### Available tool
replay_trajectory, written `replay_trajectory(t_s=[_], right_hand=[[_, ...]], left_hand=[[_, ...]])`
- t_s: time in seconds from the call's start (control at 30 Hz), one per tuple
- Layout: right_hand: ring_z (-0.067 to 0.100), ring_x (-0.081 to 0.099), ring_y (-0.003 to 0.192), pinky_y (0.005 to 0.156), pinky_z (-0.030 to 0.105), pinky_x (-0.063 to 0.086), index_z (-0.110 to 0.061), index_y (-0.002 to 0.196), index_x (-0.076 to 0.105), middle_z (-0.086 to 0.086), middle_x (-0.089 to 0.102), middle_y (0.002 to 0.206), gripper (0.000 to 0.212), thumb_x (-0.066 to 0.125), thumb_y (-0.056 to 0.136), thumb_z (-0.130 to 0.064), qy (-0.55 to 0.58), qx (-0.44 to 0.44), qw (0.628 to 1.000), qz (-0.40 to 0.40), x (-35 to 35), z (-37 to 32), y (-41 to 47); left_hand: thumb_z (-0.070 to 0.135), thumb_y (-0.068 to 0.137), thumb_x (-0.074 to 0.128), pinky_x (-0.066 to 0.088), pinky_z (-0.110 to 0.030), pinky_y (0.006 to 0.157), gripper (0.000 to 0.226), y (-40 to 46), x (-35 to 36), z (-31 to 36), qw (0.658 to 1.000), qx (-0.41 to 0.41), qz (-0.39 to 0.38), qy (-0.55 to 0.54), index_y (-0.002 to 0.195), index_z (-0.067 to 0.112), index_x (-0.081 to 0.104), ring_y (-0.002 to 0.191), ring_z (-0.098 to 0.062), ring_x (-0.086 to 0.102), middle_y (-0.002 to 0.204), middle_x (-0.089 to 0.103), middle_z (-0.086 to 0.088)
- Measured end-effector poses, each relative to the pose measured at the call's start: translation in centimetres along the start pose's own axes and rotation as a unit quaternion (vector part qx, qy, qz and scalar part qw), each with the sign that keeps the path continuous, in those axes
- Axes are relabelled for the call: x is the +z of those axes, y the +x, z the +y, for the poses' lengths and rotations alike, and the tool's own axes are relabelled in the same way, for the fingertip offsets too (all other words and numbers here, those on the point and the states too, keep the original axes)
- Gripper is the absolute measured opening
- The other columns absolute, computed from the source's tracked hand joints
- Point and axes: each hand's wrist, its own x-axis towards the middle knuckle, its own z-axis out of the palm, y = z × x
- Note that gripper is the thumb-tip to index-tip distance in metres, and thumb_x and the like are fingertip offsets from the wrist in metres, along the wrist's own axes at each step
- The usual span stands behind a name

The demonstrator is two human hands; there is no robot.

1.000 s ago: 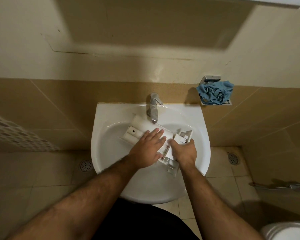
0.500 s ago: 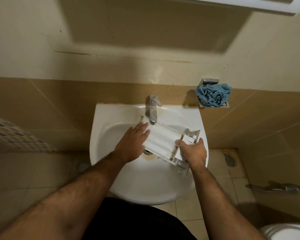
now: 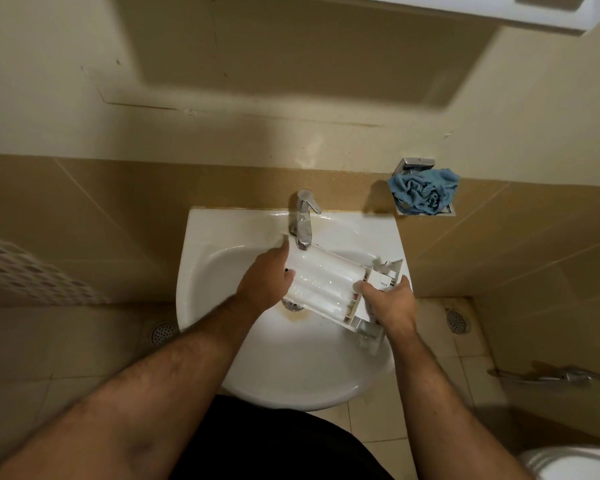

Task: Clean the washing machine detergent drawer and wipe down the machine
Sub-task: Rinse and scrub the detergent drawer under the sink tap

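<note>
Dim warm light, wide-angle edge distortion

— What was the room around me like?
— I stood at a white sink (image 3: 222,237) on a tan-tiled wall (image 3: 84,220). Cream paint (image 3: 66,81) ran above, beige floor tiles (image 3: 440,337) below, light dim and yellowish.
</note>
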Motion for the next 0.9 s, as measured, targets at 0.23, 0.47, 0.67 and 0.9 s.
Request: replay_trajectory(t_s=[0.23, 0.47, 0.67, 0.9], right_hand=[[0.016, 0.067, 0.081, 0.079, 0.037, 0.057, -0.023, 0.099, 0.058, -0.008, 0.069, 0.085, 0.056, 0.081, 0.054, -0.048, 0.002, 0.003, 1.000, -0.024, -0.3, 0.1, 0.5], [0.021, 0.067, 0.079, 0.076, 0.041, 0.058, -0.020, 0.101, 0.051, -0.002, 0.068, 0.086, 0.062, 0.082, 0.058, -0.050, -0.002, 0.007, 1.000, -0.023, 0.2, -0.2, 0.2], [0.023, 0.065, 0.081, 0.075, 0.039, 0.057, -0.018, 0.111, 0.043, 0.002, 0.065, 0.092, 0.067, 0.084, 0.065, -0.043, 0.001, 0.027, 0.999, -0.038, 1.5, -0.8, -0.1], [0.034, 0.029, 0.139, 0.110, 0.047, 0.035, -0.010, 0.145, 0.029, 0.016, 0.029, 0.153, 0.102, 0.081, 0.068, -0.052, -0.242, -0.095, 0.965, 0.046, 2.6, -2.2, -1.0]], left_hand=[[0.031, 0.098, 0.052, 0.046, -0.037, 0.090, 0.038, 1.4, -0.5, -0.7, 0.994, -0.073, 0.043, -0.071, 0.130, 0.011, 0.057, 0.109, -0.033, 0.061, 0.114, 0.069, -0.012], [0.029, 0.092, 0.061, 0.037, -0.028, 0.072, 0.017, 2.2, 0.3, -1.1, 0.964, -0.166, 0.059, -0.198, 0.089, 0.014, 0.066, 0.092, -0.028, 0.063, 0.086, 0.067, -0.002], [0.045, 0.093, 0.058, 0.039, -0.037, 0.101, 0.056, 1.6, 1.3, -1.9, 0.952, -0.222, 0.010, -0.210, 0.138, 0.014, 0.047, 0.124, -0.033, 0.052, 0.138, 0.053, -0.012], [0.060, 0.093, 0.047, 0.035, -0.050, 0.106, 0.065, 1.5, 0.4, -2.9, 0.970, -0.213, -0.022, -0.118, 0.149, 0.029, 0.031, 0.129, -0.038, 0.045, 0.144, 0.047, -0.014]])
